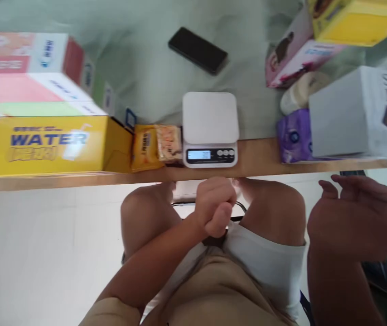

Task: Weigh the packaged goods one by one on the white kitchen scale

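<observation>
My left hand (214, 206) is curled into a loose fist above my knees, just below the table edge, with nothing visible in it. My right hand (356, 217) hovers at the right, fingers bent but apart, holding nothing. A white kitchen scale (210, 122) with a lit display sits on the table edge right in front of my left hand. Beside it to the left lie two small snack packets (156, 145).
A yellow box marked WATER (50, 145) and stacked coloured boxes (26, 72) fill the left. A black phone (197, 50) lies further back. At the right stand a white box (353, 113), a purple packet (293, 136), a pink box (295, 56) and a yellow box (356, 20).
</observation>
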Demonstrator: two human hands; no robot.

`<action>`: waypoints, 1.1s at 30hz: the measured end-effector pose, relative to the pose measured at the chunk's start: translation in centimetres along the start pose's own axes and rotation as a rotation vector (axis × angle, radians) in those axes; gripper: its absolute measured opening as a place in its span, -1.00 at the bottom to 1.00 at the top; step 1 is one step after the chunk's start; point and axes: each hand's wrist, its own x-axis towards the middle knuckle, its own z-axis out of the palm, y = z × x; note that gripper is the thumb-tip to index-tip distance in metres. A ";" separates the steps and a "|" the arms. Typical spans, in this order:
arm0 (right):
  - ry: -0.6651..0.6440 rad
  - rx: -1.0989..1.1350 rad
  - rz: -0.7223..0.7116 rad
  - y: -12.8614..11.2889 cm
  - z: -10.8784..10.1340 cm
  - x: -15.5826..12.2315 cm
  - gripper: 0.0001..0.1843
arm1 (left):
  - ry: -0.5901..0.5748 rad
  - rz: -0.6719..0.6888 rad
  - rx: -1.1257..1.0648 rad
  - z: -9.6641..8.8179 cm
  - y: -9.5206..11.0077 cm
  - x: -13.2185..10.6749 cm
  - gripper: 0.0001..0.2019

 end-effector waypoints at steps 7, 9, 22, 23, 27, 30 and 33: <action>0.121 0.030 0.016 0.7 -2.2 4.4 -0.49 | -0.205 0.080 0.161 3.9 -1.7 -0.5 -0.61; 0.124 0.031 -0.023 1.3 -2.9 6.5 -0.42 | -0.190 0.097 0.179 5.4 -1.8 0.3 -0.64; -0.161 0.213 0.007 3.7 -3.1 13.9 -0.40 | -0.256 -0.114 0.335 17.0 -4.7 5.6 -0.21; -0.185 0.237 0.001 3.7 -2.8 14.1 -0.44 | -0.257 -0.147 0.323 17.6 -4.6 5.6 -0.16; -0.248 0.318 -0.055 3.6 -2.4 13.6 -0.64 | -0.255 -0.222 0.255 18.4 -3.6 5.2 0.00; -0.152 0.316 -0.041 3.0 -2.6 11.6 -0.62 | -0.331 -0.234 0.224 17.7 -2.3 4.7 0.02; -0.101 0.273 -0.084 0.9 -2.3 8.2 -0.51 | -0.381 -0.192 0.205 15.5 0.3 4.6 0.06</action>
